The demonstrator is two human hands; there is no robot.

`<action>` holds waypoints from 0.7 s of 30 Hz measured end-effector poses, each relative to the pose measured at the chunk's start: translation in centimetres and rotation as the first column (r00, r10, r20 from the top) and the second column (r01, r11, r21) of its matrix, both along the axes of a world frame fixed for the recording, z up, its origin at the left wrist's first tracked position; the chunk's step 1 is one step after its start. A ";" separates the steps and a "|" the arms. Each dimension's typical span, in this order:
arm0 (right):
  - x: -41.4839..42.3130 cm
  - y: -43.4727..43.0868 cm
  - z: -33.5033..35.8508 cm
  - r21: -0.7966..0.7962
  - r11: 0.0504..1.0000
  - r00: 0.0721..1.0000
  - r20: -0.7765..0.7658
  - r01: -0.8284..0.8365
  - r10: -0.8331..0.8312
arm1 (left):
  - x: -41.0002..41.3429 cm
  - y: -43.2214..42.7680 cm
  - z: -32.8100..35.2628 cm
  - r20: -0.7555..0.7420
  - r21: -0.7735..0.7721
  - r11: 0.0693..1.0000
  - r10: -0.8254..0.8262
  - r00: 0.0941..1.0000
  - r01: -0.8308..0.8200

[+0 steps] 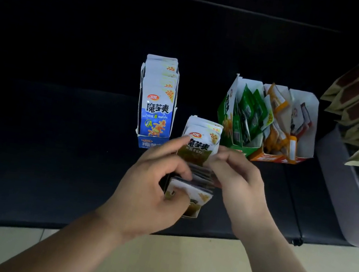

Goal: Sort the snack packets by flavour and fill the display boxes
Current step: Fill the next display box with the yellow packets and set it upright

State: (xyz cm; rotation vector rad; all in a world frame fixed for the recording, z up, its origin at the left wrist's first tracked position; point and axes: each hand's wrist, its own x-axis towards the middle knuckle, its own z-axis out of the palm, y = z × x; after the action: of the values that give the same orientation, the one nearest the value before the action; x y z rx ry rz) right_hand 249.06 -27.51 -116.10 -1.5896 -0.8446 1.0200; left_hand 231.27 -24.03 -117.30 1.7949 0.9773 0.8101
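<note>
Both hands meet over an olive-green cardboard display box (192, 211) on the black padded surface (54, 138). The left hand (153, 186) curls round its near end. The right hand (239, 181) pinches the edge of an upright white-and-olive foil packet (197, 148). Beyond the left hand stands a full blue cardboard box (155, 108). Beyond the right hand, a green box (225, 106) and an orange box (262, 158) hold loose packets.

A black cushioned seat (54, 138) carries everything. Between the left hand (155, 186) and the right hand (237, 181) an olive display box (192, 211) stands on it, filled with olive packets (197, 148). Beyond the left hand's fingertips stands a blue display box (150, 140), full. Beyond the right hand, a green box (225, 110), an orange box (263, 157) and a white-walled box (311, 124) stand touching in a row. Farther right of that hand sits a grey tub (336, 186).
</note>
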 end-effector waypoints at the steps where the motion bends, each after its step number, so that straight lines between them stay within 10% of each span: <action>1: 0.0 -0.1 0.0 -0.006 1.000 1.000 -0.021 0.014 -0.014 | -0.1 -0.2 0.0 -0.008 -0.011 1.000 0.009 1.000 -0.010; 7: 0.4 0.0 -0.1 -0.013 0.999 0.998 -0.034 0.046 -0.046 | -0.9 -0.8 0.4 -0.006 -0.163 0.984 0.074 0.997 -0.074; 21: 0.6 -0.7 -0.9 0.116 0.992 0.993 0.115 -0.052 0.038 | -0.6 -0.1 -0.4 -0.094 0.072 0.996 0.058 0.994 -0.051</action>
State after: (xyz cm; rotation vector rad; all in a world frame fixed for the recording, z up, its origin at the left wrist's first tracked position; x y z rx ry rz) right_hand 249.68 -28.19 -116.96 -1.5441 -1.0042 0.9010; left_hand 230.67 -24.09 -117.67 1.8891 1.0761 0.8063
